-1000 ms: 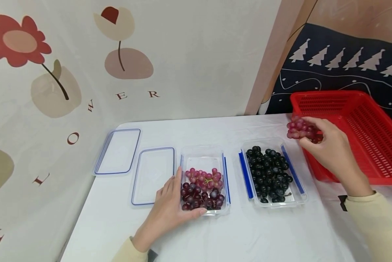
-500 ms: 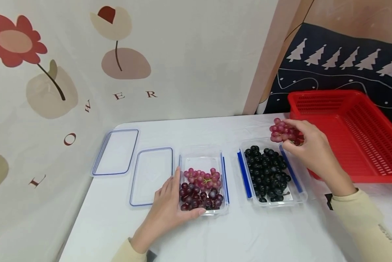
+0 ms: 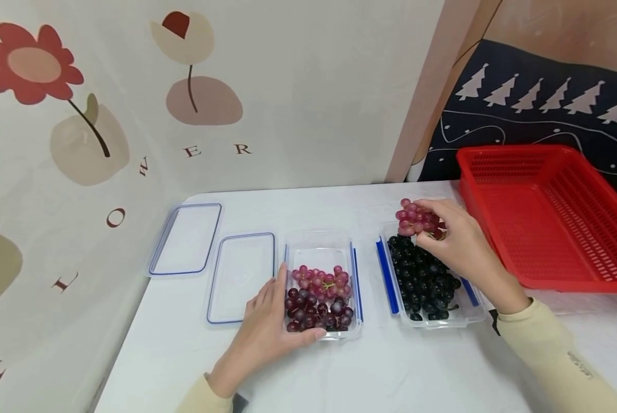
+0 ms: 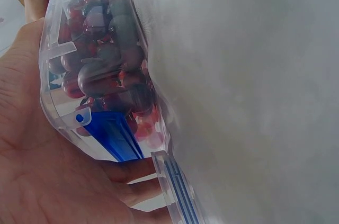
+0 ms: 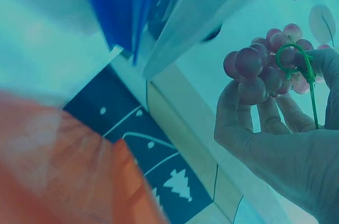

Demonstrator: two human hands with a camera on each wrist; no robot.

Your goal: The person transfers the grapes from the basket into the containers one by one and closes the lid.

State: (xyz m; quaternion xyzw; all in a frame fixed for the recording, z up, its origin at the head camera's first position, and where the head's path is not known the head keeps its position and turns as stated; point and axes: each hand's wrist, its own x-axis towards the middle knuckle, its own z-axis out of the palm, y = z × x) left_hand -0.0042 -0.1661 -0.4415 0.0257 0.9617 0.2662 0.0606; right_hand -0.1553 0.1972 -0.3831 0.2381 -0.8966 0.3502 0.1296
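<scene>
Cream sleeve (image 3: 205, 394) at seven o'clock, ending in the left hand (image 3: 264, 321): fingers and thumb spread apart, touching two sides of a clear container (image 3: 319, 254) at six. Inside, dark red grapes (image 3: 319, 312) nearest, pink grapes (image 3: 321, 282) behind, bare floor towards twelve; apparently only part filled. Between seven and eight on the table (image 3: 319, 378), a loose lid (image 3: 241, 281), not yet fitted. At four, a second container (image 3: 437, 324), mostly covered with black grapes (image 3: 424, 281); seemingly finished bar closing. Towards nine, another loose lid (image 3: 187, 238). At three, the right hand (image 3: 455, 238), clamped on a pink bunch (image 3: 416, 219) above the far end of the black grapes, not yet set down. Beyond, also at three, a red basket (image 3: 541, 235). Left over, by judgement: placing the bunch, fitting both lids.

From the left wrist only: a blue clip (image 4: 111, 134) along the nearer container's side, mostly hidden by the hand from the head. From the right wrist only: a green loop (image 5: 310, 69) at the bunch, stem or tie impossible to tell.
</scene>
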